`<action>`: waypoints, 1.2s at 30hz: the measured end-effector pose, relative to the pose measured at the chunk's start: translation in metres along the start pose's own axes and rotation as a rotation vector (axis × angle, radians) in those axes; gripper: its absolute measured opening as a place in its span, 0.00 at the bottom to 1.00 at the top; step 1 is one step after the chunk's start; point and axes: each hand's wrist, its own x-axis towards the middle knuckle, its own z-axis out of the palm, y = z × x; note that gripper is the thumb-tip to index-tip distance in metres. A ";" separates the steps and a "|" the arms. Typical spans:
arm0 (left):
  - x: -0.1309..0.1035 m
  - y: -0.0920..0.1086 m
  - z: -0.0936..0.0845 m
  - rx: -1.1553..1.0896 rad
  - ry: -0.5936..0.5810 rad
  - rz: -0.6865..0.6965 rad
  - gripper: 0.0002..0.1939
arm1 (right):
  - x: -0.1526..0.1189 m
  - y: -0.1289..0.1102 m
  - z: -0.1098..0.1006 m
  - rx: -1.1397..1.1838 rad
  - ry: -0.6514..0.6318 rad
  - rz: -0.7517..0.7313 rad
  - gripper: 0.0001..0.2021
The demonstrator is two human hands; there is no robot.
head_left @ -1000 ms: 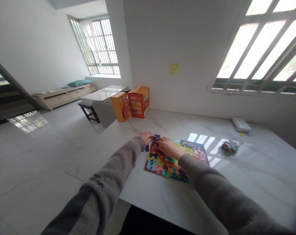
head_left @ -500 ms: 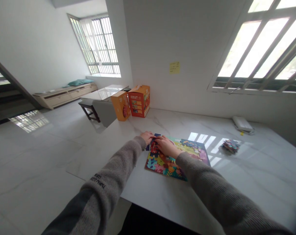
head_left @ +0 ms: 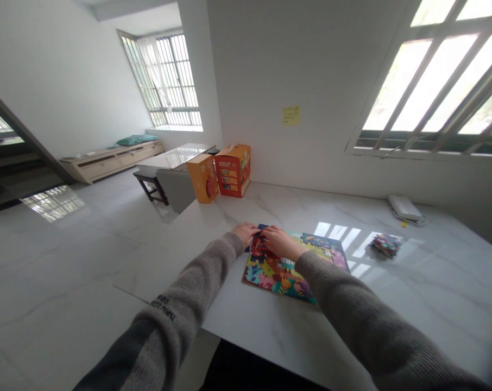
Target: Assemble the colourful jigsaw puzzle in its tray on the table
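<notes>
A colourful jigsaw puzzle (head_left: 266,274) lies on the white marbled table, partly covered by my right forearm. At its upper left corner, my left hand (head_left: 246,233) has its fingers bent and pressed together beside a dark blue piece. My right hand (head_left: 279,242) rests on the puzzle's upper left part, its curled fingertips nearly meeting those of my left hand. Whatever lies under the fingertips of either hand is too small and covered to name. Loose puzzle pieces (head_left: 384,246) are piled to the right of the puzzle.
Two orange boxes (head_left: 203,179) (head_left: 234,171) stand at the table's back left. A white device (head_left: 404,208) with a cable sits at the back right by the wall. The table's left edge borders the floor, with another table (head_left: 176,156) beyond.
Both hands stay at the puzzle's upper left corner with only slight finger movement. The whole view has shifted a little downward in the picture.
</notes>
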 end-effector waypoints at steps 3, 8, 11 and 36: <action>-0.001 -0.003 -0.002 -0.029 -0.004 0.024 0.21 | 0.000 0.005 0.003 0.042 0.014 -0.010 0.14; -0.003 -0.001 -0.010 -0.048 -0.034 0.003 0.19 | 0.000 0.012 0.009 0.071 0.047 -0.025 0.15; -0.010 0.010 -0.018 -0.006 0.016 -0.081 0.16 | -0.001 0.013 0.011 0.071 0.059 -0.039 0.16; -0.037 0.025 -0.031 0.012 -0.120 0.034 0.22 | -0.003 0.012 0.012 0.037 0.059 -0.035 0.15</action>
